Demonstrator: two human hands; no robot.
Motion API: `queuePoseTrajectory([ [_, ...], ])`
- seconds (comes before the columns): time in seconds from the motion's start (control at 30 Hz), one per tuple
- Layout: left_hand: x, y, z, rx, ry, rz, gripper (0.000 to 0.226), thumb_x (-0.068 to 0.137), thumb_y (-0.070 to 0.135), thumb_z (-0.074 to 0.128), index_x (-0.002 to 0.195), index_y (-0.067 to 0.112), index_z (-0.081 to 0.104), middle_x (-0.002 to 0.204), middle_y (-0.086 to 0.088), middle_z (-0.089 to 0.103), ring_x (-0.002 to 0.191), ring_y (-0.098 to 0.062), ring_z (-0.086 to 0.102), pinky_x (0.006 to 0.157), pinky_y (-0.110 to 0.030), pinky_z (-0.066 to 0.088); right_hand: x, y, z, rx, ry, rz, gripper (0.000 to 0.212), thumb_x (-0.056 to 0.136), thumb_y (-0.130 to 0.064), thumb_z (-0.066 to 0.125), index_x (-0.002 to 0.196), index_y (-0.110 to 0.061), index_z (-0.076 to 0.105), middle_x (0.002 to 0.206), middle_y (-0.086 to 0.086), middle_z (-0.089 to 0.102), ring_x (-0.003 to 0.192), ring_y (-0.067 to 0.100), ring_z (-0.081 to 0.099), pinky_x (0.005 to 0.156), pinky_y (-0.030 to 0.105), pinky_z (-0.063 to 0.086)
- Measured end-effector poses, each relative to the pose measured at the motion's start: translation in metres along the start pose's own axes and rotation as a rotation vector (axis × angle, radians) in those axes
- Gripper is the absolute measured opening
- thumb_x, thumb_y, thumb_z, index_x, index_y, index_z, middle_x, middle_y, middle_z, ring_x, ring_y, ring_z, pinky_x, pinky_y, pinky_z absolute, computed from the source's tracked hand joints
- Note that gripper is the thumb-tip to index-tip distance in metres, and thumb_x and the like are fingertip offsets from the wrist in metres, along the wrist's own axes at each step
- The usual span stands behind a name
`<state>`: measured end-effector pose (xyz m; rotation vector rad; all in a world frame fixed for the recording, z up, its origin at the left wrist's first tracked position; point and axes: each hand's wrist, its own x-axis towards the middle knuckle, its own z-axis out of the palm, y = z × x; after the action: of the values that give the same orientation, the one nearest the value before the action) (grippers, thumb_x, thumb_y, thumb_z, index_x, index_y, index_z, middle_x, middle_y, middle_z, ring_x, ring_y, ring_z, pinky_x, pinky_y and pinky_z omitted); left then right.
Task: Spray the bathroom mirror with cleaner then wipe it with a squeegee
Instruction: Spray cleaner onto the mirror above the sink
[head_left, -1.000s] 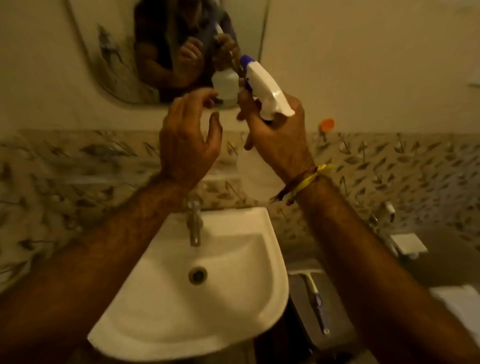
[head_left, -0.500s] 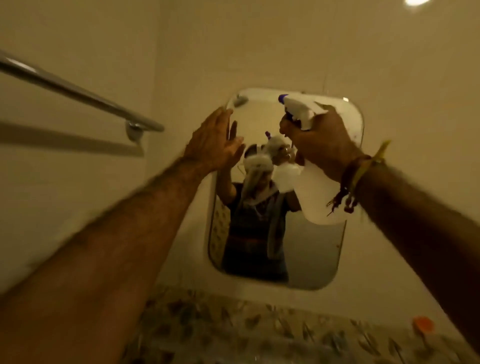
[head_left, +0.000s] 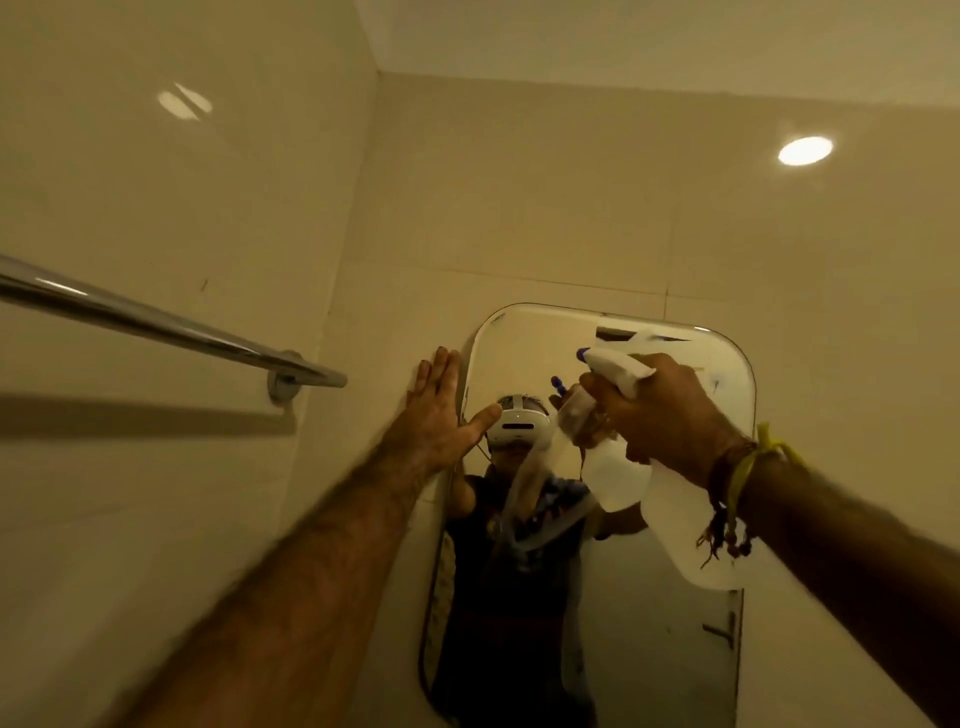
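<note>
The rounded rectangular mirror (head_left: 665, 639) hangs on the cream tiled wall ahead. My right hand (head_left: 667, 415) grips the neck of a translucent spray bottle (head_left: 685, 535) with a white trigger head and a purple nozzle tip, held close in front of the mirror's upper part and pointing at the glass. My left hand (head_left: 441, 415) is flat and spread, its fingers on the wall at the mirror's upper left edge and its thumb over the glass. The mirror reflects a person and the bottle. No squeegee is in view.
A chrome towel bar (head_left: 156, 322) runs along the left wall, ending at a bracket near my left hand. A round ceiling light (head_left: 805, 150) glows at the upper right.
The view has tilted up from the sink to the mirror. Both arms have risen; my left hand moved left onto the wall at the mirror's edge, and the bottle now faces the glass.
</note>
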<state>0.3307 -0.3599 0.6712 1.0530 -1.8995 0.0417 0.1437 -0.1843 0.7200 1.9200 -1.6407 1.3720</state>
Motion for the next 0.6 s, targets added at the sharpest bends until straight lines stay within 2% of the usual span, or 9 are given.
queuePoseTrajectory([
  [0.07,-0.001,0.005,0.002,0.030,-0.010,-0.026,0.102,0.094,0.073,0.042,0.159,0.024,-0.020,0.166,0.006,-0.028,0.153,-0.018,-0.025,0.123,-0.044,-0.007,0.003,0.005,-0.009,0.039,0.075,0.024,0.018,0.096,-0.034,0.058,0.103,-0.018,0.061,0.072,0.000,0.063,0.047,0.010,0.062,0.040,0.017,0.045],
  [0.17,-0.001,0.010,0.000,0.055,-0.036,-0.047,0.107,0.092,0.074,0.045,0.158,0.022,-0.021,0.165,0.004,-0.029,0.153,-0.021,-0.024,0.124,-0.045,-0.006,0.008,0.014,-0.029,0.088,0.227,0.048,0.027,0.097,-0.036,0.057,0.118,-0.020,0.063,0.080,0.003,0.066,0.060,0.018,0.063,0.047,0.027,0.051],
  [0.23,0.000,0.011,-0.004,0.069,-0.065,-0.060,0.110,0.090,0.075,0.047,0.158,0.021,-0.021,0.166,0.003,-0.029,0.154,-0.022,-0.023,0.124,-0.045,-0.005,0.006,0.025,-0.042,0.098,0.296,0.088,0.031,0.096,-0.039,0.057,0.121,-0.021,0.063,0.084,0.006,0.068,0.064,0.023,0.064,0.054,0.030,0.054],
  [0.37,0.000,0.019,-0.006,0.102,-0.128,-0.126,0.120,0.083,0.082,0.048,0.158,0.020,-0.023,0.165,0.003,-0.031,0.154,-0.026,-0.023,0.126,-0.053,0.003,-0.003,0.050,-0.063,0.095,0.407,0.208,0.035,0.095,-0.041,0.058,0.123,-0.019,0.063,0.084,0.008,0.069,0.059,0.025,0.065,0.054,0.034,0.059],
  [0.43,0.000,0.027,-0.003,0.119,-0.163,-0.190,0.126,0.078,0.087,0.048,0.156,0.020,-0.025,0.163,0.002,-0.035,0.152,-0.032,-0.026,0.125,-0.059,0.006,-0.007,0.061,-0.069,0.085,0.430,0.254,0.036,0.096,-0.040,0.058,0.122,-0.016,0.063,0.084,0.008,0.069,0.056,0.022,0.064,0.050,0.032,0.058],
  [0.5,0.000,0.036,0.000,0.139,-0.188,-0.238,0.132,0.074,0.090,0.048,0.156,0.018,-0.027,0.162,-0.001,-0.037,0.151,-0.039,-0.027,0.125,-0.060,0.005,-0.011,0.068,-0.073,0.075,0.434,0.292,0.036,0.096,-0.039,0.058,0.121,-0.014,0.062,0.084,0.006,0.068,0.053,0.018,0.062,0.045,0.025,0.050],
  [0.6,0.000,0.039,0.003,0.139,-0.186,-0.251,0.135,0.071,0.091,0.048,0.156,0.017,-0.027,0.162,-0.002,-0.037,0.150,-0.041,-0.028,0.125,-0.061,0.004,-0.015,0.073,-0.075,0.100,0.439,0.321,0.038,0.096,-0.037,0.059,0.123,-0.011,0.061,0.087,0.006,0.067,0.051,0.015,0.058,0.043,0.021,0.045],
])
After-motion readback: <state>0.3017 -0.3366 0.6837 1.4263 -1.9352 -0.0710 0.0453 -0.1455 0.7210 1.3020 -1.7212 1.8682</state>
